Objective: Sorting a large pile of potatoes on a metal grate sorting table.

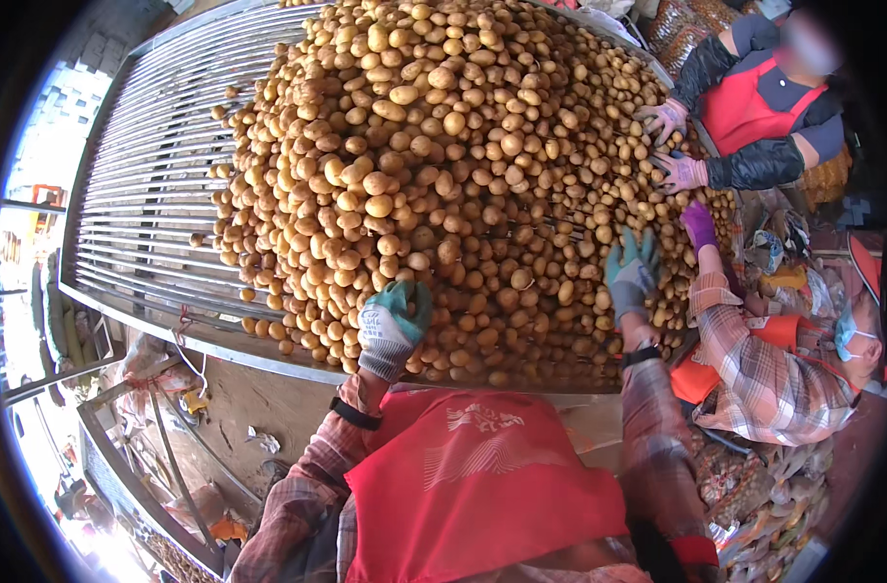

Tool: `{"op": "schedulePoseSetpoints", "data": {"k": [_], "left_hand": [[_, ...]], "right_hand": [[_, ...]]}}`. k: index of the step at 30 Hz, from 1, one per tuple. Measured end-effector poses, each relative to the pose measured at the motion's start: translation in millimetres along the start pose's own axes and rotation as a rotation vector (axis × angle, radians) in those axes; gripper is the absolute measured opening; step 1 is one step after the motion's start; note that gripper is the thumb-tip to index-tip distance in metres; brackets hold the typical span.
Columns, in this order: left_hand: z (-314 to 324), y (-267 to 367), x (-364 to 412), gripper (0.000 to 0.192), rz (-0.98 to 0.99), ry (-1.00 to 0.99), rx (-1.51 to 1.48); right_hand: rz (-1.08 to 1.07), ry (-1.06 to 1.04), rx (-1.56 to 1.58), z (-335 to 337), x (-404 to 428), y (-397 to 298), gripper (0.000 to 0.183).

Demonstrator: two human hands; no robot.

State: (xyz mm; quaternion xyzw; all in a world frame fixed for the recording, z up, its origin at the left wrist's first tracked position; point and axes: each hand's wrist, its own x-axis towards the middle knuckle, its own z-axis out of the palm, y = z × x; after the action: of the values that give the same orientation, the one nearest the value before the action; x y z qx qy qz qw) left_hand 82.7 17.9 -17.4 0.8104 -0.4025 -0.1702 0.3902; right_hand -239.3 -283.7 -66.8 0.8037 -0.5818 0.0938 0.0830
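Note:
A large heap of potatoes (414,197) spreads across a slatted metal grate table in front of me. My left hand (394,328), in a white glove with a green coated palm, rests at the near edge of the heap with its fingers curled down. Whether a potato is inside them is hidden. Further right, my right hand (633,273) reaches over smaller potatoes (596,218) in a matching glove. Its fingers are spread and slightly blurred, and no held potato shows.
Bare metal bars (145,189) run along the table's left side, inside a metal rim (232,355). At the right, one co-worker's pink-gloved hands (680,173) and another's purple-gloved hand (698,224) touch the potatoes close to my right hand. Filled mesh sacks (735,474) lie lower right.

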Motion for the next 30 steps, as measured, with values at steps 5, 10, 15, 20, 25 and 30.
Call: {"op": "schedulePoseSetpoints", "data": {"k": [5, 10, 15, 20, 25, 30], "left_hand": [[3, -6, -4, 0.020, -0.016, 0.022, 0.027], [13, -2, 3, 0.028, -0.192, 0.103, -0.082], [7, -6, 10, 0.031, -0.250, 0.039, -0.283], [7, 7, 16, 0.034, -0.549, -0.010, -0.537], [11, -13, 22, 0.041, -0.548, -0.019, -0.445], [10, -14, 18, 0.042, -0.578, -0.074, -0.429]], "right_hand": [[-0.573, -0.027, 0.612, -113, -79, -168, 0.030], [-0.863, -0.135, 0.744, -99, -145, -213, 0.042], [-0.776, -0.138, 0.605, -76, -148, -207, 0.047], [-0.356, -0.135, 0.255, -47, -89, -181, 0.047], [-0.172, -0.120, 0.157, -31, -24, -124, 0.053], [-0.073, -0.120, 0.022, 4, -17, -19, 0.062]]}}
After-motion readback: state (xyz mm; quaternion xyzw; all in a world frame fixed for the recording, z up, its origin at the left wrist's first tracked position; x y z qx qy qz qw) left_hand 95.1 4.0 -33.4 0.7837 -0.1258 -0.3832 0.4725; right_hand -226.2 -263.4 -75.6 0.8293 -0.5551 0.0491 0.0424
